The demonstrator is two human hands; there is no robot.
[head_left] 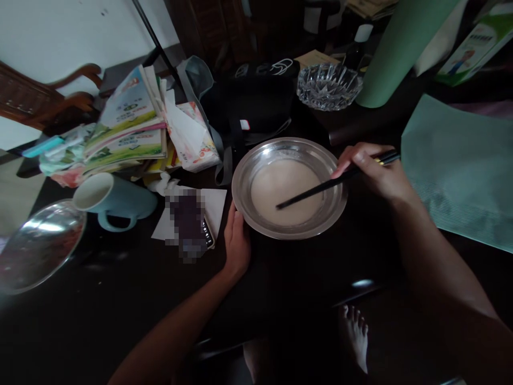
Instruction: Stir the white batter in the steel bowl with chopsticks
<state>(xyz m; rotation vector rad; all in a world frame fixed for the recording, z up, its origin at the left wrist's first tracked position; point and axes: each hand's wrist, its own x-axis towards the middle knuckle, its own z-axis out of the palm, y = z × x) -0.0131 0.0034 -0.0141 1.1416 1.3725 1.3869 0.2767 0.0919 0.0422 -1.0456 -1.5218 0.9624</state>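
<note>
- Bowl (288,147): metal, wide-rimmed, upright on the dark table (296,278), in front of the person; holds a pale, milky liquid (284,182).
- Right hand (372,168): fingers pinch black chopsticks (315,191) over the bowl's right rim; chopsticks slant down to the left, tips at the liquid.
- Left hand (237,243): at the bowl's left side, fingers close together against the rim; partly hidden, cannot tell whether they pinch it.
- Left of left hand: a pixelated item (187,222) on white paper (216,200); mug (120,200) farther left, beside a shiny dish (44,251).
- Beyond bowl: glass ashtray (328,88), near a green cylinder (396,59).
- Right of right hand: pale green sheet (460,166).
</note>
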